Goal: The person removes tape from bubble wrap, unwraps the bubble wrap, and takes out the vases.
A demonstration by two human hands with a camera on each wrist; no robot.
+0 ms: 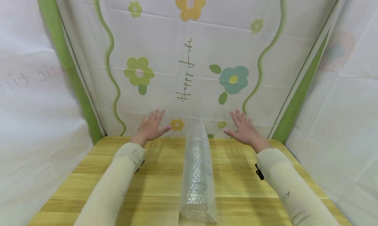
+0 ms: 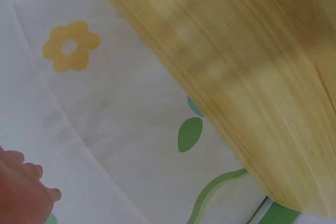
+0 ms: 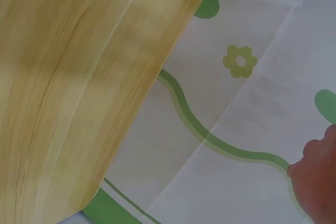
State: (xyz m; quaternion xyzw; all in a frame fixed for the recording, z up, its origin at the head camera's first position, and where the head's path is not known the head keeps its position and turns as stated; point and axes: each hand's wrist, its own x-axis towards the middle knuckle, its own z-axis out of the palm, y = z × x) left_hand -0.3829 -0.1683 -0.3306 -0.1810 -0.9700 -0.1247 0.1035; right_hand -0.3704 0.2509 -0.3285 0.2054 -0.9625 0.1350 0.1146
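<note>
A long roll of clear bubble wrap point(image 1: 198, 173) lies lengthwise on the wooden table point(image 1: 159, 183), its far end reaching past the back edge. To its left, my left hand point(image 1: 150, 127) is held up near the back edge with fingers spread, holding nothing. On the other side my right hand point(image 1: 244, 129) is raised the same way, fingers spread and nothing in it. Neither hand touches the roll. Part of the left hand point(image 2: 25, 190) shows at the lower left of the left wrist view; part of the right hand point(image 3: 317, 174) is at the lower right of the right wrist view.
Behind the table hangs a white cloth point(image 1: 165, 55) printed with flowers, wavy green lines and lettering. More white cloth hangs at the left point(image 1: 35, 104) and right point(image 1: 345, 121) sides, with green bands at the corners. A small black object point(image 1: 259, 172) is at the right sleeve's cuff.
</note>
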